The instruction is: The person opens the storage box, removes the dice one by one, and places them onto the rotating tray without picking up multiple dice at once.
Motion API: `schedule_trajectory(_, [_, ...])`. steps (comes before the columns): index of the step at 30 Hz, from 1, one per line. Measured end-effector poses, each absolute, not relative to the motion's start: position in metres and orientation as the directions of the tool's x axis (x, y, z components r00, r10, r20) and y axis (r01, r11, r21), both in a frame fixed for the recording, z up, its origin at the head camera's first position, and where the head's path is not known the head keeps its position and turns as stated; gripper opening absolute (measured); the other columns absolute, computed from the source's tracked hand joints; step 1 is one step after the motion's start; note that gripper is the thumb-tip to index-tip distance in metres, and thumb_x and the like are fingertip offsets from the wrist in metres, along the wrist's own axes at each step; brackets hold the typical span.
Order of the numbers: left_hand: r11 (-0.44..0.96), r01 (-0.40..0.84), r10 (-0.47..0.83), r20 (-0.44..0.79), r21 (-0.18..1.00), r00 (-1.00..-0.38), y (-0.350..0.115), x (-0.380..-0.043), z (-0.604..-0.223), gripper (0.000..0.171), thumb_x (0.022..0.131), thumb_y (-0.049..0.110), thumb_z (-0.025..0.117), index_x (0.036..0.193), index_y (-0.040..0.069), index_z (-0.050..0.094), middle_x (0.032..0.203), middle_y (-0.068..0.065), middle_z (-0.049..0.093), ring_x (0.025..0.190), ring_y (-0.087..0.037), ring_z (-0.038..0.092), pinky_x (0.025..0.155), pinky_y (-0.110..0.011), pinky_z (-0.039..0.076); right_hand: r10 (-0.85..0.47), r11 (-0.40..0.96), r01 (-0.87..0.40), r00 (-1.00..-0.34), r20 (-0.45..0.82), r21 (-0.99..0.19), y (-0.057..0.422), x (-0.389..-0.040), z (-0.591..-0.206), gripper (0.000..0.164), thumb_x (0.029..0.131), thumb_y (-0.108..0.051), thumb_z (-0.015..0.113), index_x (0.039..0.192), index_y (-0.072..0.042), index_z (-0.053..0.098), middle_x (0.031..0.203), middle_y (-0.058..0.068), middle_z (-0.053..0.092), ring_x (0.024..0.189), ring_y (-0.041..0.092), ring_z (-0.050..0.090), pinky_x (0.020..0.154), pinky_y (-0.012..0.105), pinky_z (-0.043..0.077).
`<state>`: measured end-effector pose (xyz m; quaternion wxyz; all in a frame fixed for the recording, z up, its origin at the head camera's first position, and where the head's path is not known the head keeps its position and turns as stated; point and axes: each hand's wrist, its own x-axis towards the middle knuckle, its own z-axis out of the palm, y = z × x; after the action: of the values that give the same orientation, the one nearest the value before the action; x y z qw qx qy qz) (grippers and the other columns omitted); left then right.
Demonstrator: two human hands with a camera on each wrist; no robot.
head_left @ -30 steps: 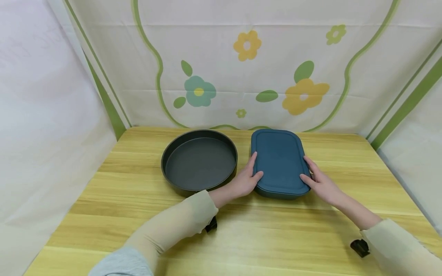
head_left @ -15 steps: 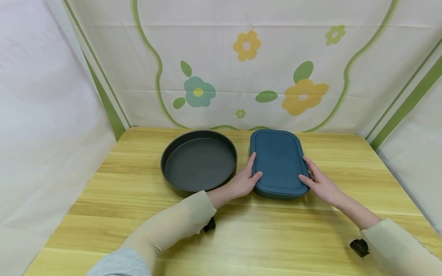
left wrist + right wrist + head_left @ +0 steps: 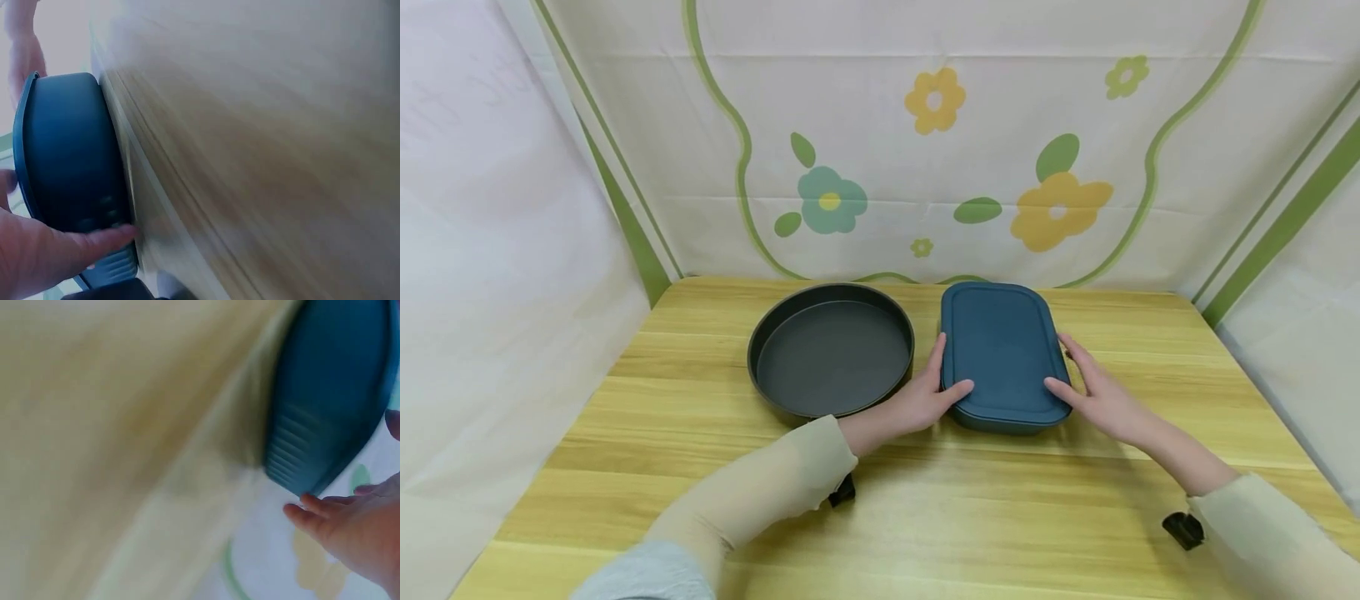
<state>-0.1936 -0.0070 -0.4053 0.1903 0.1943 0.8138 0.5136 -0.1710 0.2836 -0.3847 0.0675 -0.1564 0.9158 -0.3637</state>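
Note:
A blue rectangular lidded container [image 3: 1003, 350] with rounded corners stands on the wooden table. At its left side is my left hand [image 3: 921, 398], its thumb over the near left part of the lid and its fingers straight beside the wall. The left wrist view shows one finger [image 3: 103, 242] stretched along the ribbed side of the container. My right hand [image 3: 1101, 400] is spread at the right side, thumb over the lid's edge. In the right wrist view its fingers [image 3: 312, 515] extend just off the container's lower corner.
A round black pan [image 3: 835, 358] stands to the left of the container, close to my left wrist and forearm. The wooden table [image 3: 985, 517] meets a white cloth backdrop [image 3: 865, 108] printed with flowers. White cloth also hangs at both sides.
My fingers have loosened and spread slightly away from the container's sides, the left hand drifting a little left. The container and the pan keep their places.

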Motion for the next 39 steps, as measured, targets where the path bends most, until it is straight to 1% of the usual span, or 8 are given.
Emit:
schedule_trajectory(4, [0.368, 0.068, 0.542, -0.154, 0.927, -0.826, -0.016, -0.190, -0.406, 0.103, 0.093, 0.044, 0.064, 0.154, 0.025, -0.017, 0.162, -0.003, 0.001, 0.145, -0.020, 0.016, 0.112, -0.040, 0.026, -0.367, 0.723, -0.315, -0.929, 0.045, -0.615, 0.277, -0.165, -0.373, 0.081, 0.099, -0.034, 0.058, 0.158, -0.013, 0.005, 0.160, 0.022, 0.006, 0.142, 0.047, 0.010, 0.104, 0.068, 0.019])
schedule_trajectory(8, [0.385, 0.086, 0.567, -0.162, 0.919, -0.808, -0.021, -0.187, -0.409, 0.113, 0.087, 0.042, 0.073, 0.154, 0.027, -0.017, 0.161, -0.004, 0.005, 0.145, -0.020, 0.018, 0.111, -0.039, 0.029, -0.423, 0.733, -0.389, -0.903, 0.074, -0.558, 0.264, -0.159, -0.373, 0.078, 0.098, -0.034, 0.060, 0.157, -0.012, 0.013, 0.160, 0.020, 0.011, 0.141, 0.046, 0.018, 0.103, 0.065, 0.025])
schedule_trajectory(17, [0.294, 0.096, 0.596, -0.104, 0.951, -0.797, -0.024, -0.188, -0.415, 0.103, 0.092, 0.029, 0.069, 0.155, 0.021, -0.012, 0.161, -0.005, 0.008, 0.142, -0.021, 0.026, 0.111, -0.037, 0.029, -0.518, 0.712, -0.520, -0.843, 0.147, -0.472, 0.241, -0.149, -0.391, 0.070, 0.095, -0.034, 0.064, 0.152, -0.008, 0.032, 0.157, 0.017, 0.025, 0.136, 0.044, 0.032, 0.098, 0.060, 0.037])
schedule_trajectory(27, [0.330, 0.112, 0.587, -0.110, 0.937, -0.802, -0.025, -0.189, -0.416, 0.102, 0.092, 0.034, 0.068, 0.156, 0.018, -0.010, 0.161, -0.008, 0.012, 0.141, -0.023, 0.028, 0.109, -0.036, 0.032, -0.590, 0.635, -0.665, -0.746, 0.310, -0.393, 0.238, -0.146, -0.399, 0.053, 0.084, -0.024, 0.077, 0.134, -0.013, 0.061, 0.146, 0.013, 0.045, 0.135, 0.037, 0.037, 0.095, 0.062, 0.038])
schedule_trajectory(29, [0.332, 0.114, 0.586, -0.110, 0.936, -0.803, -0.025, -0.189, -0.416, 0.102, 0.092, 0.034, 0.068, 0.156, 0.016, -0.009, 0.160, -0.009, 0.013, 0.141, -0.025, 0.029, 0.109, -0.037, 0.033, -0.591, 0.615, -0.681, -0.732, 0.339, -0.397, 0.239, -0.146, -0.400, 0.051, 0.082, -0.021, 0.078, 0.131, -0.014, 0.064, 0.144, 0.011, 0.048, 0.135, 0.035, 0.038, 0.099, 0.054, 0.039])
schedule_trajectory(31, [0.337, 0.113, 0.585, -0.113, 0.935, -0.803, -0.025, -0.189, -0.416, 0.102, 0.092, 0.034, 0.068, 0.156, 0.016, -0.009, 0.160, -0.010, 0.013, 0.141, -0.026, 0.030, 0.109, -0.037, 0.033, -0.587, 0.593, -0.691, -0.722, 0.365, -0.414, 0.239, -0.146, -0.401, 0.050, 0.079, -0.016, 0.080, 0.127, -0.014, 0.067, 0.142, 0.010, 0.051, 0.135, 0.032, 0.040, 0.105, 0.039, 0.036])
schedule_trajectory(35, [0.345, 0.110, 0.582, -0.121, 0.932, -0.804, -0.025, -0.188, -0.415, 0.102, 0.092, 0.034, 0.068, 0.156, 0.018, -0.009, 0.160, -0.009, 0.013, 0.140, -0.026, 0.031, 0.108, -0.038, 0.033, -0.576, 0.555, -0.700, -0.713, 0.400, -0.449, 0.240, -0.147, -0.401, 0.048, 0.074, -0.007, 0.083, 0.120, -0.012, 0.071, 0.137, 0.011, 0.056, 0.134, 0.027, 0.042, 0.105, 0.013, 0.022])
schedule_trajectory(39, [0.356, 0.114, 0.580, -0.124, 0.928, -0.805, -0.025, -0.188, -0.416, 0.102, 0.092, 0.035, 0.068, 0.156, 0.018, -0.009, 0.160, -0.008, 0.012, 0.141, -0.025, 0.030, 0.108, -0.037, 0.033, -0.563, 0.555, -0.693, -0.720, 0.406, -0.459, 0.240, -0.148, -0.401, 0.045, 0.072, -0.004, 0.084, 0.115, -0.013, 0.074, 0.132, 0.009, 0.060, 0.131, 0.027, 0.045, 0.103, 0.012, 0.023])
